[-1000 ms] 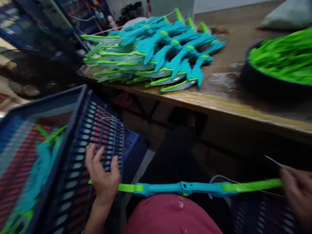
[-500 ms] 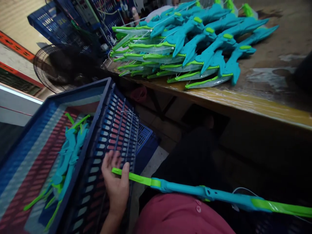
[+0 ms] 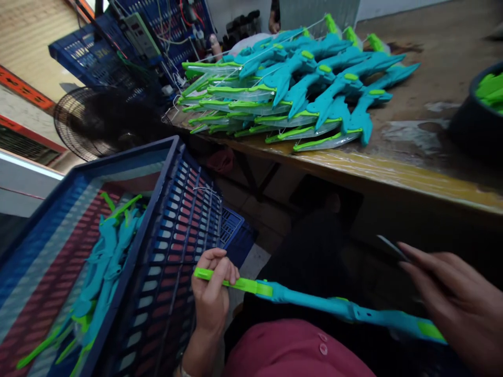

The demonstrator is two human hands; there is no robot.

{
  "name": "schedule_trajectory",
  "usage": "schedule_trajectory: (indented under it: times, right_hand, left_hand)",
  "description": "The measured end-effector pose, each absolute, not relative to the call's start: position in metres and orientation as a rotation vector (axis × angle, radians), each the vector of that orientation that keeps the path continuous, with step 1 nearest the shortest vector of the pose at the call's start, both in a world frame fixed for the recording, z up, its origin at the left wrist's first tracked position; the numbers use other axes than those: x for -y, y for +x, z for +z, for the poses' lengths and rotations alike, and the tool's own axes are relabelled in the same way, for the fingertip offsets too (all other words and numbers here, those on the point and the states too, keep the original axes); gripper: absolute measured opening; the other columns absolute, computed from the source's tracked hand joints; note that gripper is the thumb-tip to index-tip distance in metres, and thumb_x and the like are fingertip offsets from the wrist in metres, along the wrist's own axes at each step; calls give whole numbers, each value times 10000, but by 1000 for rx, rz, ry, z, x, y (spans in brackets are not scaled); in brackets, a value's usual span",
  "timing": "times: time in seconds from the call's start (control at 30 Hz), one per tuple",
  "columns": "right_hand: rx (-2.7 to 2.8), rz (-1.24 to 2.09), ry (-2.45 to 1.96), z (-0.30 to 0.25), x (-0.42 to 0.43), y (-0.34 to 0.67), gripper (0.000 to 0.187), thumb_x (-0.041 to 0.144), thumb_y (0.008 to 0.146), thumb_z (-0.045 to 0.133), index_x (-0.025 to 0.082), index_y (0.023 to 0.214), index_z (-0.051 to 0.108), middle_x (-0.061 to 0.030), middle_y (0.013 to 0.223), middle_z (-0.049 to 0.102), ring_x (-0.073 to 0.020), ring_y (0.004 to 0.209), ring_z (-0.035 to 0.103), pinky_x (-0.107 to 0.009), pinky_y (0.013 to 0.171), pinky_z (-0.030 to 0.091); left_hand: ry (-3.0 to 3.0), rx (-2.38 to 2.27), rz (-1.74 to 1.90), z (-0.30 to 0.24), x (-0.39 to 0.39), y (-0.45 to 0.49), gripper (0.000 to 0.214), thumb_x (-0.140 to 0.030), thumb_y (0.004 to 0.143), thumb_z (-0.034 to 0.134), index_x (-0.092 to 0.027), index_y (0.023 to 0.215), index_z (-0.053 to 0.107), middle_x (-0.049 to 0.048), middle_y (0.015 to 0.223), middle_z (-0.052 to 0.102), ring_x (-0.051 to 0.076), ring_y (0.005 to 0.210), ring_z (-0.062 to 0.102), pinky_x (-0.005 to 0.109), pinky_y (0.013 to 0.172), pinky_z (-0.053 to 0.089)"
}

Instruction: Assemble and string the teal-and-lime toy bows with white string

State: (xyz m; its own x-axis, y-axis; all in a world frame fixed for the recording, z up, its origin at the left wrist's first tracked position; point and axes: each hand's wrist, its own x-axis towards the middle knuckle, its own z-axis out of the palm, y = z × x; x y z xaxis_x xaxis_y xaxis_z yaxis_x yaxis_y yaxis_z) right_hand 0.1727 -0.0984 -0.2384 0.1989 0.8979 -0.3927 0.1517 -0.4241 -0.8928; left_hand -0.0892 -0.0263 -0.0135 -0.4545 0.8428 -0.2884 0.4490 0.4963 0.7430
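Observation:
A turquoise toy bow (image 3: 314, 302) with lime-green limbs lies across my lap. My left hand (image 3: 213, 293) is closed round its green limb tip, thumb on top. On the right, my right hand (image 3: 456, 298) is closed on a slim, flat grey metal tool (image 3: 393, 247), whose end points up and left; its handle is hidden in the fingers. That hand covers the far end of the bow. A blue plastic crate (image 3: 135, 230) stands at my left, with several similar toy bows (image 3: 104, 262) in it.
A stack of turquoise-and-green toy bows (image 3: 314, 78) lies on the worn workbench (image 3: 432, 178). A dark bucket (image 3: 475, 125) of green parts is at the right. A black fan (image 3: 78, 123) stands beyond the crate. Another person's hand (image 3: 274, 21) shows at the back.
My right hand has come into view from the right with the metal tool. My left fingers, spread before, have closed round the limb tip. The view has shifted, bringing in the dark bucket.

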Motion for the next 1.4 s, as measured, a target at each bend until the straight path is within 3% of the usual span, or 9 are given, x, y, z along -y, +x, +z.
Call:
schedule_trajectory:
  times: [0.1, 0.2, 0.27, 0.43, 0.6, 0.87, 1.27, 1.4]
  right_hand:
    - [992, 1318, -1328, -186, 51, 149, 157, 344, 992, 592, 321, 1104, 699, -61, 887, 611, -112, 730, 590, -264, 569, 448]
    - [995, 1341, -903, -134, 15, 129, 233, 107, 969, 548, 248, 1103, 676, -63, 912, 580, -81, 741, 589, -166, 560, 464]
    - [987, 1409, -705, -107, 3, 120, 237, 56, 957, 520, 202, 1083, 657, -64, 890, 568, -84, 748, 574, -157, 598, 486]
    - [986, 1529, -574, -77, 5, 113, 256, 135, 993, 419, 130, 910, 661, -74, 820, 542, -135, 733, 519, -255, 636, 480]
    - [1001, 1510, -590, -77, 12, 113, 200, 134, 971, 484, 101, 843, 635, -65, 809, 515, -125, 709, 479, -252, 600, 410]
    - [1070, 1421, -680, -82, 18, 108, 259, 125, 973, 407, 105, 812, 609, -70, 799, 509, -128, 695, 478, -254, 594, 420]
    - [1032, 1438, -632, -81, 18, 110, 294, 160, 1024, 396, 108, 833, 614, -65, 829, 536, -117, 715, 511, -252, 598, 424]
    - [1064, 1395, -636, -80, 23, 99, 179, 146, 988, 482, 113, 861, 605, -66, 839, 523, -145, 758, 502, -278, 628, 400]
  left_hand:
    - [1224, -1897, 730, -15, 22, -74, 78, -168, 987, 541, -173, 1052, 584, -12, 632, 436, 102, 585, 486, 278, 622, 455]
    - [1309, -1728, 696, -13, 19, -57, 126, -126, 987, 529, -195, 1090, 552, -16, 656, 448, 110, 623, 506, 290, 666, 463]
    - [1275, -1657, 694, -12, 19, -47, 180, -105, 958, 578, -216, 1091, 529, -17, 694, 476, 111, 675, 521, 274, 708, 476]
    - [1040, -1693, 653, -6, 20, -31, 206, -137, 871, 695, -236, 975, 548, -5, 766, 552, 143, 745, 554, 293, 775, 501]
    - [956, -1683, 606, -5, 24, -26, 231, -207, 830, 774, -244, 931, 570, -13, 798, 584, 140, 763, 555, 287, 771, 470]
    - [1045, -1691, 558, -8, 28, -31, 227, -152, 867, 716, -268, 991, 566, -14, 885, 606, 154, 818, 574, 328, 807, 472]
    - [1026, -1686, 569, -8, 26, -26, 253, -318, 854, 767, -224, 961, 557, 21, 847, 592, 173, 822, 588, 325, 822, 497]
    - [896, -1650, 638, -15, 32, -33, 89, -282, 928, 656, -228, 963, 595, 25, 825, 596, 183, 835, 593, 324, 815, 485]
